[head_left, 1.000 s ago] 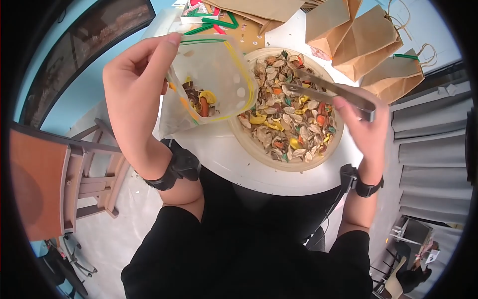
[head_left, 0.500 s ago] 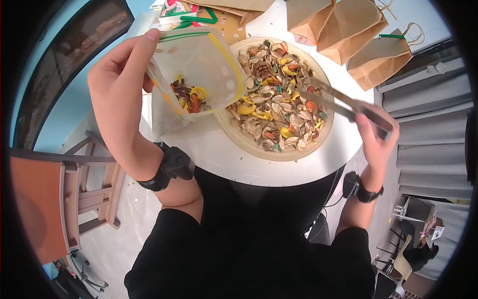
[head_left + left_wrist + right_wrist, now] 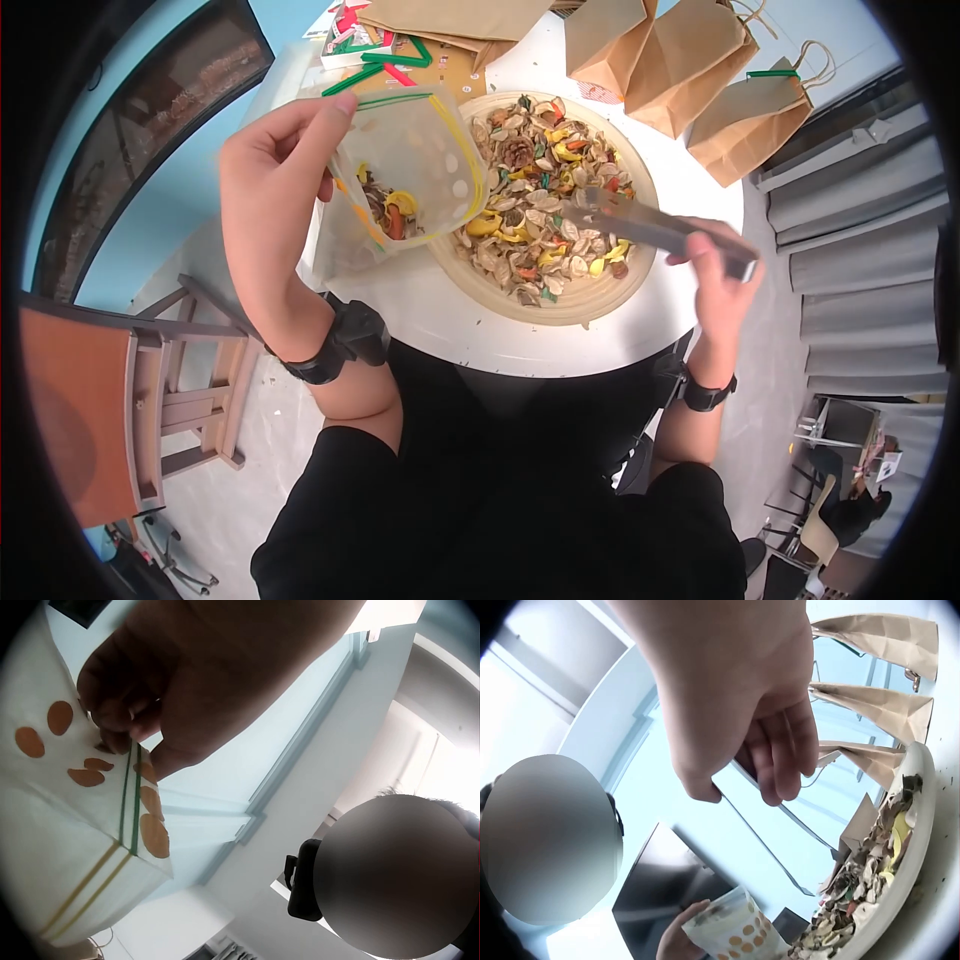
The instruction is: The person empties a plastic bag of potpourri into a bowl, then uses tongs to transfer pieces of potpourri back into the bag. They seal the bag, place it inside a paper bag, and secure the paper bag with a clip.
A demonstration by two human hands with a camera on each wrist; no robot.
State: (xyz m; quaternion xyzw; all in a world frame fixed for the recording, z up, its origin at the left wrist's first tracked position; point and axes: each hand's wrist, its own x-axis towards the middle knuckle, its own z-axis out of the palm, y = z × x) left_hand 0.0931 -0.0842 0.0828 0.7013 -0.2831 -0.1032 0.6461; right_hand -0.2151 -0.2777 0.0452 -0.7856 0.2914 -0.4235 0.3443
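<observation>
My left hand (image 3: 280, 165) pinches the top edge of a translucent zip bag (image 3: 425, 135) printed with dots, holding its mouth open. Some yellow, orange and brown potpourri (image 3: 397, 215) lies inside it. In the left wrist view the bag (image 3: 60, 817) shows orange dots and green and yellow zip lines. My right hand (image 3: 722, 275) grips metal tongs (image 3: 650, 225), their tips low over the dried potpourri (image 3: 540, 200) heaped on a round plate (image 3: 580, 308). In the right wrist view the tongs' arms (image 3: 761, 840) stand apart with a gap between them.
Several brown paper bags (image 3: 690, 75) with handles stand at the back right of the white table (image 3: 500, 355). Behind the zip bag are a small box (image 3: 350, 45) of red, green and white pieces, green clips (image 3: 400, 55) and flat kraft paper (image 3: 450, 25). A wooden chair frame (image 3: 195, 380) stands at left.
The tongs first swung right over the plate, then came back left and lower toward the middle of the potpourri. The left hand keeps its pinch on the zip bag.
</observation>
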